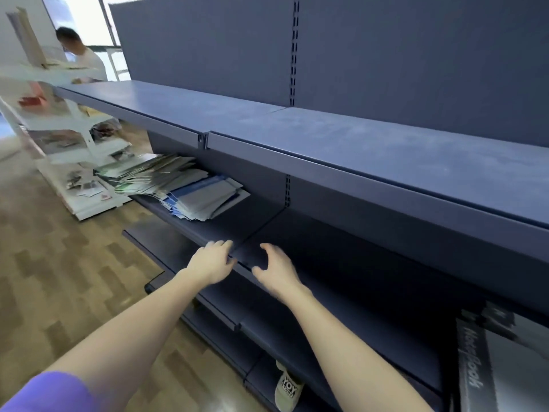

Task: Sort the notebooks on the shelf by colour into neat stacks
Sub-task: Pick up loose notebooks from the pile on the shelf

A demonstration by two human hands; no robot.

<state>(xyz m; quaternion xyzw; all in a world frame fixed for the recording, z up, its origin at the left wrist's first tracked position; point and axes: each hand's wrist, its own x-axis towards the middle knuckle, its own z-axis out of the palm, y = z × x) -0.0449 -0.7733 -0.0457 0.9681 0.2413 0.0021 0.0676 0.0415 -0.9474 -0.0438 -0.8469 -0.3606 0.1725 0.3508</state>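
Both hands hover empty at centre frame over the dark blue metal shelf [261, 230]: left hand [212, 261] relaxed at its front edge, right hand [274, 269] spread-fingered. The slumped grey, green and blue notebooks [175, 185] lie well apart, upper left, probably the next reach.

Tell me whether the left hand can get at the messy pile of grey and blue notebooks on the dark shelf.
Probably yes: the left hand is empty at the shelf edge, with bare shelf between it and the notebook pile.

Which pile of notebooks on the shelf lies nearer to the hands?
The blue and white pile; the green and grey pile lies farther left, behind it.
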